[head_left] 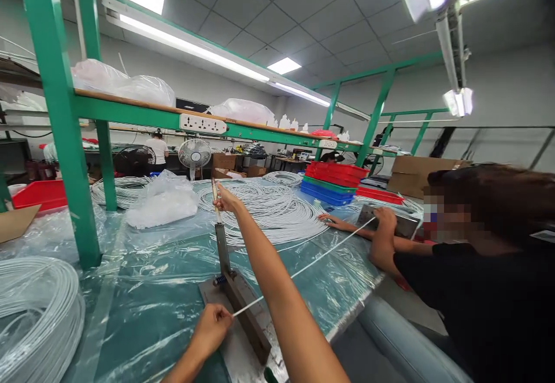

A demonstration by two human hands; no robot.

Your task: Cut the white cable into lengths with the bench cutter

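My left hand [212, 328] is low at the front, its fingers pinched on the end of a thin white cable [310, 264]. The cable crosses a metal lever device [249, 322], passes behind my right forearm and runs straight to a co-worker's hand [385, 219]. My right hand [225, 198] is wrapped round the handle [215, 195] of the device's lever [222, 247], which stands raised, nearly upright. The device's flat base plate rests on the table. The co-worker's other hand [333, 221] lies near a metal block [392, 221].
Large loose coils of white cable [269, 209] cover the table's middle; another thick coil [47, 319] lies front left. A plastic bag [162, 201] sits by a green post [80, 198]. Stacked red and blue trays [332, 183] stand behind. The co-worker [481, 279] sits at right.
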